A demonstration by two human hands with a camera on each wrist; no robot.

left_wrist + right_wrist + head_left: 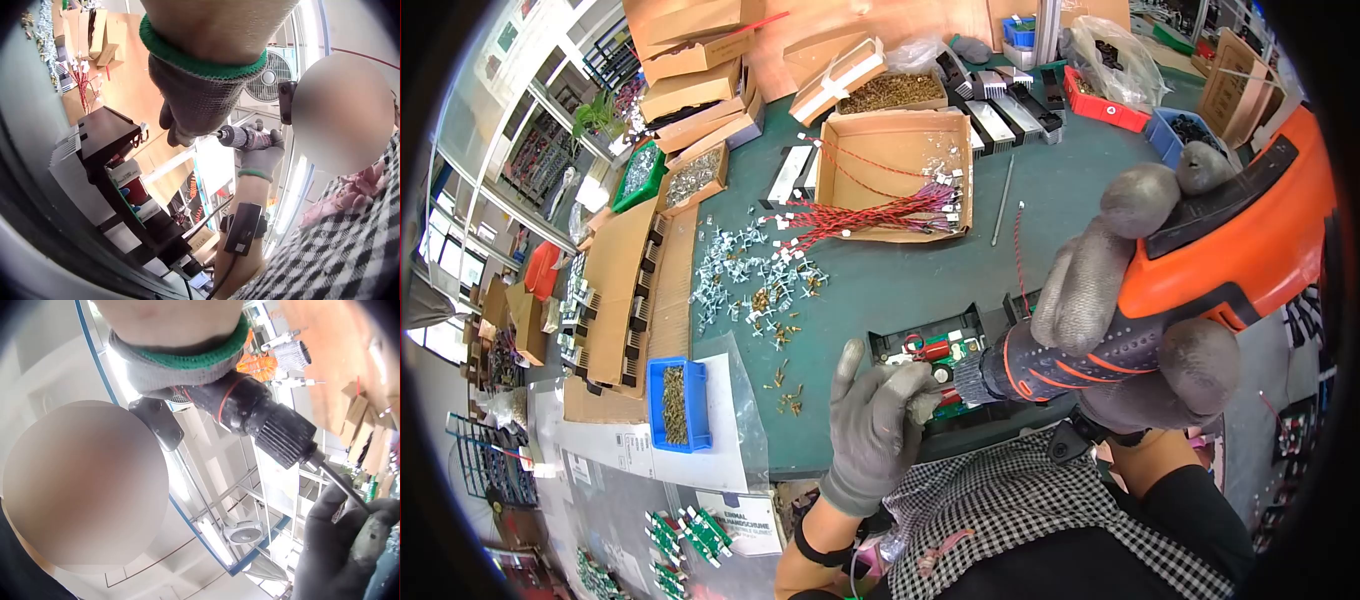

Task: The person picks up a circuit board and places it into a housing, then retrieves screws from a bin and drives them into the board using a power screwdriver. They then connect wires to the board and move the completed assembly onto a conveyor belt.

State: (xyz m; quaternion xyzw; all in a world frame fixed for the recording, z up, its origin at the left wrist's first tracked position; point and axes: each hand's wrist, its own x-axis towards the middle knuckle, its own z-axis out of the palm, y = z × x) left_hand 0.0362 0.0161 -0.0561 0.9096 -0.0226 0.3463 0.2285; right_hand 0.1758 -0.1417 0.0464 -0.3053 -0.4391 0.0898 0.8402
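My right hand, in a grey glove, grips an orange and black cordless drill. The drill's chuck holds a long metal bit that points towards my left hand. Also gloved, the left hand pinches the bit's tip between thumb and fingers, which hide its end. Beneath the hands lies a black housing with a green circuit board and red wires inside. The chuck and left fingers cover part of it. In the left wrist view, black housings with pale finned sides stand close by.
Loose blue-grey screws and brass screws lie on the green table. Behind them, red wire leads spill from a cardboard box. A blue bin stands left; a thin metal rod lies further back.
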